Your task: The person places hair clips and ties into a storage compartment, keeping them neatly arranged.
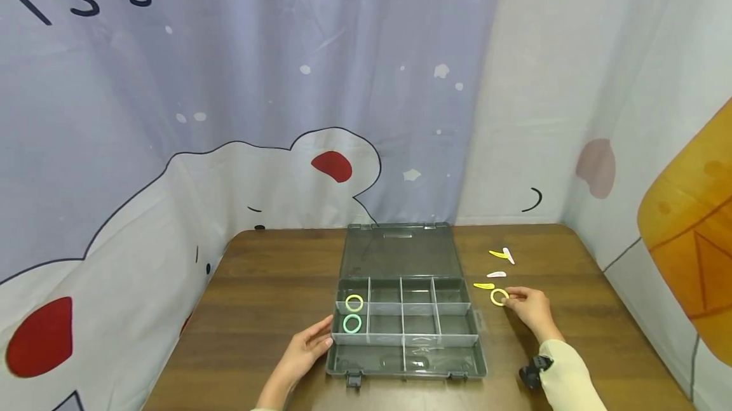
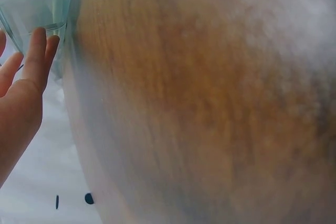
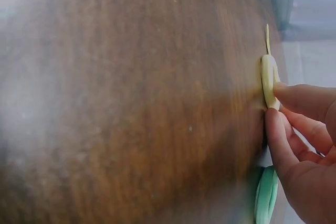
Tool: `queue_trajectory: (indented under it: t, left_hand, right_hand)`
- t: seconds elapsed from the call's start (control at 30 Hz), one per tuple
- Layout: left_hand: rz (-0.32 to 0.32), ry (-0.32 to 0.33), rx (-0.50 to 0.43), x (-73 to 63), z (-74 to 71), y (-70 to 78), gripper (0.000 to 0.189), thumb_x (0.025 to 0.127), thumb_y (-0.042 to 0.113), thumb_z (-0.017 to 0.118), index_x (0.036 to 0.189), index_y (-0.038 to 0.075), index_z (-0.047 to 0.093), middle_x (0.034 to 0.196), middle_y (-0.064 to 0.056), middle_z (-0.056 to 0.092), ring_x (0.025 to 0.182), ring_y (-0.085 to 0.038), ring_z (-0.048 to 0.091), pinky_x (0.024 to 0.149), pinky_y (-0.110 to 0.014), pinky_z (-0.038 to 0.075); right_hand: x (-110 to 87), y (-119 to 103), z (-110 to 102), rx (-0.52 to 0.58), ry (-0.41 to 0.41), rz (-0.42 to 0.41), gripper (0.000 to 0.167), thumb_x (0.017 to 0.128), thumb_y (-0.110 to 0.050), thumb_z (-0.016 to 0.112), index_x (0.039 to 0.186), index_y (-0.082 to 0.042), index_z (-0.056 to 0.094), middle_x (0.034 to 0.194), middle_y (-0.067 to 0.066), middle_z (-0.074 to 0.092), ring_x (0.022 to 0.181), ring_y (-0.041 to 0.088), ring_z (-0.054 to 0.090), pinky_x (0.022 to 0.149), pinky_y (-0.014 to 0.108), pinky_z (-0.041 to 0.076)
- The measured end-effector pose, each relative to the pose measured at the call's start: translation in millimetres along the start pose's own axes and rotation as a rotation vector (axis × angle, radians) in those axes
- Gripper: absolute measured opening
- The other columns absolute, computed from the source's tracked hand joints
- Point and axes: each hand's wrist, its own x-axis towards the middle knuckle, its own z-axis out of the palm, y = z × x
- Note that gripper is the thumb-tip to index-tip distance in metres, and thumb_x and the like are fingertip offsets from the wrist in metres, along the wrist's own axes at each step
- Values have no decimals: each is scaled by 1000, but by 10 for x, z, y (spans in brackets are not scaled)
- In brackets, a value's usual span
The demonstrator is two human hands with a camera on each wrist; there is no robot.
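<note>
1. Right hand: right of the box, palm side down, reaching in from the near right. Forearm slants toward the far left; the wrist bends slightly left. Fingers drawn together at the tips, with only the ring's thickness between them.
2. Pale yellow ring: one, pinched at its right edge by those fingers; located right of the box, just above or on the surface, which of the two cannot be told.
3. Left hand: at the box's left side, reaching in from the near left. Fingers extended and slightly bent, a little apart, tips at the left wall; grasping nothing.
4. Box: dark, transparent, divided, between the hands; lid laid back toward the far side.
5. Boxed yellow ring: leftmost column, far part.
6. Boxed green ring: same column, nearer.
7. Loose green ring: on the surface, close to the right hand; seen in the right wrist view.
8. Hair clips: two yellow, two whitish; on the surface, right of the box, on the far side of the held ring.
9. Sleeve: cream, right arm; black wrist device beside its cuff.
</note>
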Motion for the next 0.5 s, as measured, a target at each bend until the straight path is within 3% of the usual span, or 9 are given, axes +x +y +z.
queue_trajectory:
  t: [0.23,0.5]
  left_hand:
    - [0,-3,-7,-22,-3,-33,55,95,6,60,143,-8,36,137,-35,44,126,-42,46,97,-24,48]
    - [11,0,22,-5,5,-26,54,96,7,59,143,-7,37,137,-34,45,127,-42,45,96,-24,49]
  right_hand:
    - [4,-45,-6,-81,16,12,20,80,-8,73,91,9,71,75,14,71,65,14,58,59,28,44]
    - [57,-62,7,-91,40,21,15,80,-7,71,82,8,70,67,9,67,60,14,54,54,28,42]
